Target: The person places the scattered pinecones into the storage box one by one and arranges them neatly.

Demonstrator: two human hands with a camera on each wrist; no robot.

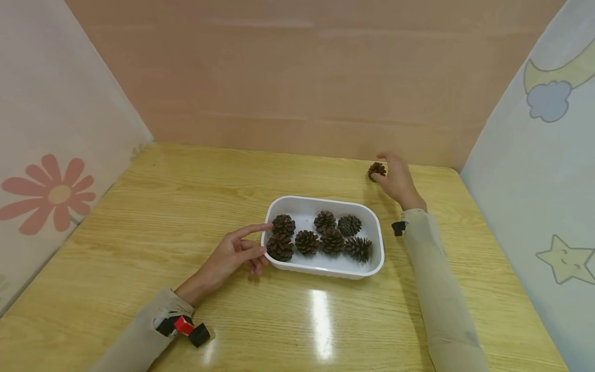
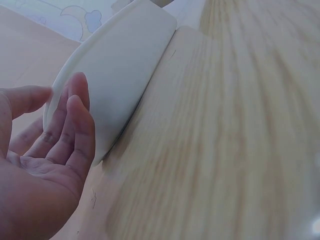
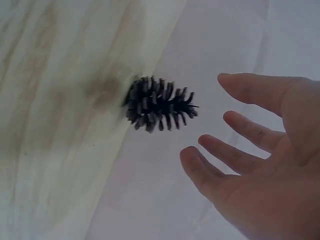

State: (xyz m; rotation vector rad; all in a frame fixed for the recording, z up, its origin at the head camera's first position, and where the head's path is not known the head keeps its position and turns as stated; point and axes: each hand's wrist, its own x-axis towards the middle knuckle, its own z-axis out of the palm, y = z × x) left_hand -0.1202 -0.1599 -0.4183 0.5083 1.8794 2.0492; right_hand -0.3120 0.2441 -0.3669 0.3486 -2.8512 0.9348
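In the head view a white plastic tray (image 1: 321, 269) stands on the table with several brown pine cones (image 1: 307, 242) in it. My left hand (image 1: 232, 256) is at its left end, index finger and thumb touching the rim. The left wrist view shows loosely bent fingers beside the outer wall (image 2: 125, 65). Beyond the tray's back right corner, one more pine cone (image 1: 375, 169) stands near the table's far edge. My right hand (image 1: 397, 181) is beside it, and the right wrist view shows a gap between its spread fingers and that pine cone (image 3: 157, 104).
The wooden table (image 1: 195, 191) ends at a peach backdrop (image 1: 325, 82) just behind the lone pine cone. Patterned side panels rise at left (image 1: 83, 119) and right (image 1: 525, 170).
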